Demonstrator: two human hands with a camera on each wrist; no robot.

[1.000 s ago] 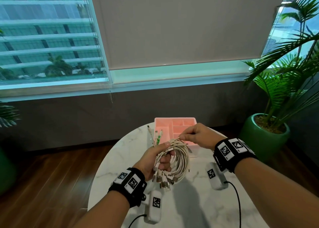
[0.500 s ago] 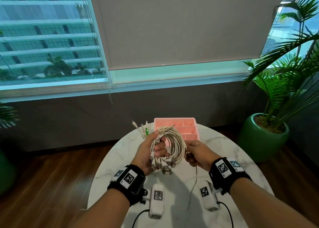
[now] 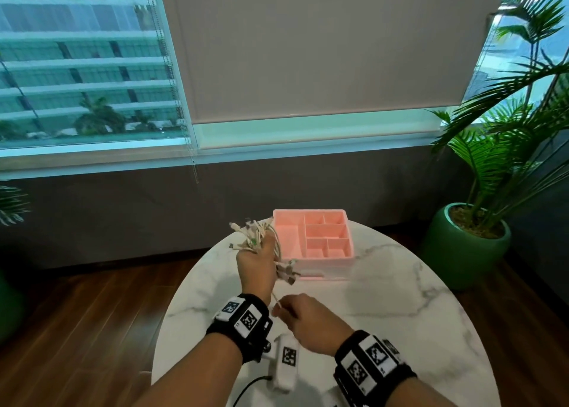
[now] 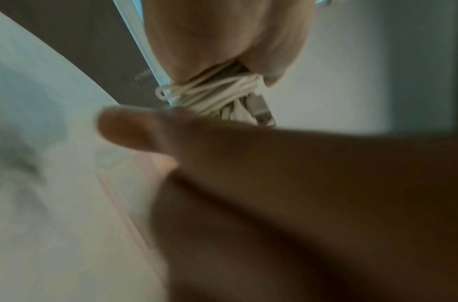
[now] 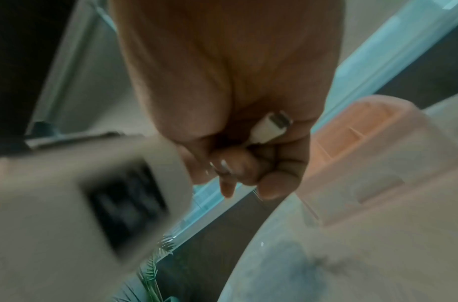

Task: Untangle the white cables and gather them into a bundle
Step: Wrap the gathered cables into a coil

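Note:
My left hand [image 3: 257,263] is raised above the marble table [image 3: 385,329] and grips a coiled bundle of white cables [image 3: 261,240], with plug ends sticking out above and below the fist. The left wrist view shows the cable bundle [image 4: 217,92] wrapped tight between fingers and palm. One loose strand [image 3: 275,299] runs down from the bundle to my right hand [image 3: 303,317], which sits lower and nearer to me. In the right wrist view the right hand [image 5: 248,155] holds a white cable plug [image 5: 270,126] in its curled fingers.
A pink compartment tray [image 3: 320,237] stands at the table's far edge, just right of the bundle. A potted palm [image 3: 468,243] is on the floor at the right. Window and roller blind [image 3: 323,46] lie behind. A wooden floor surrounds the round table.
My left hand has lifted and turned the bundle up and away. My right hand has drawn back towards me, pulling one cable end out taut below the bundle.

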